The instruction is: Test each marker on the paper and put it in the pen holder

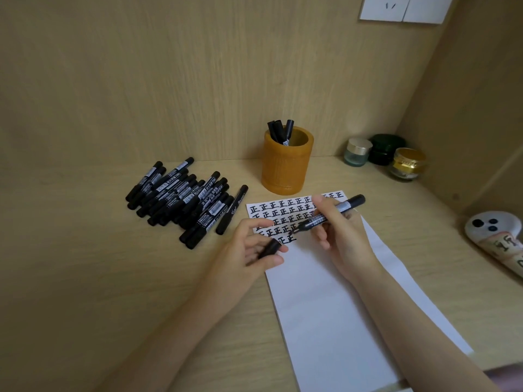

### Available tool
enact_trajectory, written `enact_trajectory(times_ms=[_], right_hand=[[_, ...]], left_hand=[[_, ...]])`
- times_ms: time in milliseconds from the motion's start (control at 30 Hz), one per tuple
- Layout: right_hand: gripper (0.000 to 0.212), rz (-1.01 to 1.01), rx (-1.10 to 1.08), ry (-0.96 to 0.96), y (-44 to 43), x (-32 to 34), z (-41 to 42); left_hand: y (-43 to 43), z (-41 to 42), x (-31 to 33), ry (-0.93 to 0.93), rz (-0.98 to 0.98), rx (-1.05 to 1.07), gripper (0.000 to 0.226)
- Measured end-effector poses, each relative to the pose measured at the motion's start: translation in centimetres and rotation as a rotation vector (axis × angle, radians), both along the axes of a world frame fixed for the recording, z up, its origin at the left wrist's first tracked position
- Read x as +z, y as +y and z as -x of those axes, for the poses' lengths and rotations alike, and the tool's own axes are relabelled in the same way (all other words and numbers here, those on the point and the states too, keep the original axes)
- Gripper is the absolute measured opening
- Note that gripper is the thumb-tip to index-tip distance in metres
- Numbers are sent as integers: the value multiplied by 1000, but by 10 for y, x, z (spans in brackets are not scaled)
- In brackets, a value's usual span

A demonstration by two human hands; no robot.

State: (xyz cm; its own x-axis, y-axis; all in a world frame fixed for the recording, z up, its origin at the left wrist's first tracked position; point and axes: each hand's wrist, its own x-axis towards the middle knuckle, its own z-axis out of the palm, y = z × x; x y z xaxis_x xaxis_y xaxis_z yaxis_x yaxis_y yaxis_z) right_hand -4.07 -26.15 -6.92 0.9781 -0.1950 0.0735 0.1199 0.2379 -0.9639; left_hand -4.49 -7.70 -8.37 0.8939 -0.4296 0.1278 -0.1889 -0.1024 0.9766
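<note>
Right now the right hand (339, 236) grips an uncapped black marker (331, 215), its long axis slanting away from the amber cylindrical pen holder (287, 165) just beyond; left hand (249, 247) pinches its black cap (268, 248).

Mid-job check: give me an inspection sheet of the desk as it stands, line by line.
Surface: wooden desk, paper part filled with marks.
Job's things: marker pile left of pen holder, which holds a few markers.
Clutter: three jars, phone.
Hands: right hand writes with marker; left hand holds cap.
Cables: nothing seen.
Surroundings: wood walls, wall socket.
</note>
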Motion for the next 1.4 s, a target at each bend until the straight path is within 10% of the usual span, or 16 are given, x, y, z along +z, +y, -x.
enact_trajectory(times_ms=[433, 1300, 1400], right_hand=[[30, 284, 135, -53, 15, -2, 8], [38, 237, -122, -50, 24, 1, 0], [26, 674, -375, -280, 11, 3, 1]], left_hand=[[-4, 3, 1, 2, -1, -5, 43], [-5, -1, 1, -125, 94, 215, 13], [-3, -1, 2, -178, 49, 266, 12]])
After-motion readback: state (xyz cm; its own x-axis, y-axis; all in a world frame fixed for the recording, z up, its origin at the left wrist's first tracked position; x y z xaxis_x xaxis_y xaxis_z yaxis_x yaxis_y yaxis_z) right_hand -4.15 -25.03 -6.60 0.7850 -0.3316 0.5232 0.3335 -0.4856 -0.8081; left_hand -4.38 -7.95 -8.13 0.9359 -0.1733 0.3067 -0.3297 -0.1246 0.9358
